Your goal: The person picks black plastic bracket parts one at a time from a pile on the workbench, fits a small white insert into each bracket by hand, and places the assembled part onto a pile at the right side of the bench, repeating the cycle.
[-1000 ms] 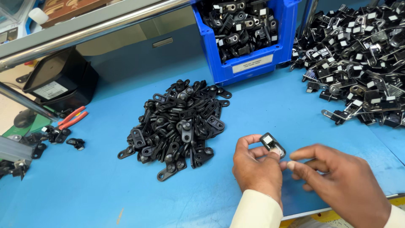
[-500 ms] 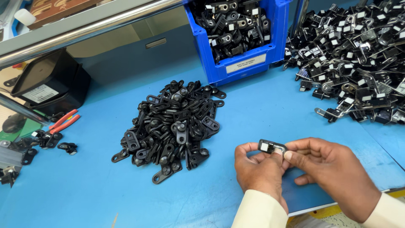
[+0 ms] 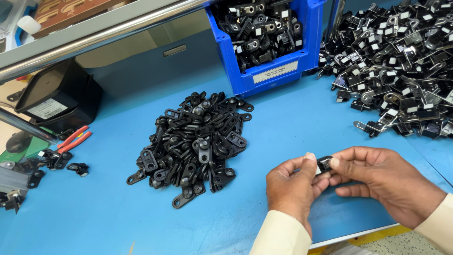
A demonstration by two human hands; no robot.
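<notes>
Both hands meet near the front edge of the blue table (image 3: 118, 217). My left hand (image 3: 290, 186) and my right hand (image 3: 382, 182) pinch one small black clip part (image 3: 323, 165) between thumbs and fingertips, just above the table. Only the part's top shows between the fingers. A heap of black flat brackets (image 3: 193, 144) lies to the left of my hands, a short way off.
A blue bin (image 3: 271, 63) of black parts with white labels stands at the back. A large pile of similar labelled clips (image 3: 401, 66) fills the right rear. At the left are a black box (image 3: 56, 99), red-handled pliers (image 3: 73, 139) and loose black pieces (image 3: 56, 160).
The hands have closed more tightly around the small black part, which now shows less between the fingers. The view has shifted slightly right.
</notes>
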